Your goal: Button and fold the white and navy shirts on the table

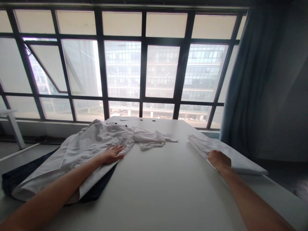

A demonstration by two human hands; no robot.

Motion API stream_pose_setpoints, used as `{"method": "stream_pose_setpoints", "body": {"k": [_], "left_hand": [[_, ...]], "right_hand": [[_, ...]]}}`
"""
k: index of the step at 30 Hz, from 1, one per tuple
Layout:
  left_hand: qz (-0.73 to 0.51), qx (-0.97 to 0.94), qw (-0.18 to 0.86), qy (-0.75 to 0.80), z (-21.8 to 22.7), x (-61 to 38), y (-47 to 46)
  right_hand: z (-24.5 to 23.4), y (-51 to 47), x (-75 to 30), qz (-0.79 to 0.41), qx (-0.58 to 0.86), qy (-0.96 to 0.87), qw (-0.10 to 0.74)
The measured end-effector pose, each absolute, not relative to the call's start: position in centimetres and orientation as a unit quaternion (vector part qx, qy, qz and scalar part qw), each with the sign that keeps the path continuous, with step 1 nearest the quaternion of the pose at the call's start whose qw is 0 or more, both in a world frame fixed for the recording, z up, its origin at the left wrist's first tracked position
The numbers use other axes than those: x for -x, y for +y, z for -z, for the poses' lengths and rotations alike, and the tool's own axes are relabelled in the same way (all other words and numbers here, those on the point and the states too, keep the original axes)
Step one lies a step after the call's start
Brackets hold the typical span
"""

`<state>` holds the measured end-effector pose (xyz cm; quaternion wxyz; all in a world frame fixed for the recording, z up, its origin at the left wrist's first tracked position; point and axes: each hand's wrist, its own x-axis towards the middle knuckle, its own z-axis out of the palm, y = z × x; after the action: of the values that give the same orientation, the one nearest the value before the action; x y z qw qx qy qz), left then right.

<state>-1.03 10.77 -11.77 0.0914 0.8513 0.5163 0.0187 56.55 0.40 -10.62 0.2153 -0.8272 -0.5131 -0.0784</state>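
Note:
A crumpled white shirt [96,150] lies over the left part of a white table [156,183], with one sleeve stretched toward the middle. My left hand [112,154] rests flat on the shirt, fingers spread. Under the shirt, a dark navy checked cloth [16,179] spreads out and hangs past the table's left edge. My right hand [218,160] is curled at the near end of a long, flat white cloth [228,153] along the table's right side. Its fingers are hidden, and the cloth bunches against them.
A large dark-framed window [144,70] fills the far side, with a building beyond it. A blue curtain [247,80] hangs at the right. A small white table [12,123] stands at the far left. Several small dark spots mark the table's far end.

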Motion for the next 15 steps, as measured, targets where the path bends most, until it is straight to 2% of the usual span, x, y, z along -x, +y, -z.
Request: {"method": "stream_pose_setpoints", "body": {"k": [3, 5, 7, 8, 10, 12, 13, 15], "left_hand": [[-0.023, -0.854, 0.088, 0.512, 11.9, 1.2, 10.5], [-0.027, -0.855, 0.086, 0.511, 12.0, 1.2, 10.5], [-0.027, -0.854, 0.083, 0.513, 12.0, 1.2, 10.5], [-0.024, -0.853, 0.082, 0.515, 12.0, 1.1, 10.5], [-0.015, -0.849, 0.077, 0.523, 11.9, 1.0, 10.5], [-0.001, -0.843, 0.075, 0.532, 11.6, 0.7, 10.3], [0.006, -0.840, 0.075, 0.537, 11.3, 0.4, 10.1], [0.015, -0.838, 0.079, 0.539, 10.8, -0.5, 9.5]], "right_hand": [[8.3, -0.4, -54.8, 0.161, 0.838, -0.468, 0.232], [6.5, -1.3, -52.0, 0.224, 0.801, -0.479, 0.281], [5.0, -2.3, -47.9, 0.211, 0.750, -0.530, 0.335], [4.4, -2.9, -45.6, 0.160, 0.714, -0.583, 0.353], [3.8, -3.9, -41.4, -0.045, 0.598, -0.721, 0.347], [3.7, -4.5, -38.9, -0.248, 0.482, -0.789, 0.290], [3.7, -4.6, -38.6, -0.304, 0.451, -0.799, 0.256], [4.1, -4.3, -39.8, -0.306, 0.475, -0.797, 0.212]]}}
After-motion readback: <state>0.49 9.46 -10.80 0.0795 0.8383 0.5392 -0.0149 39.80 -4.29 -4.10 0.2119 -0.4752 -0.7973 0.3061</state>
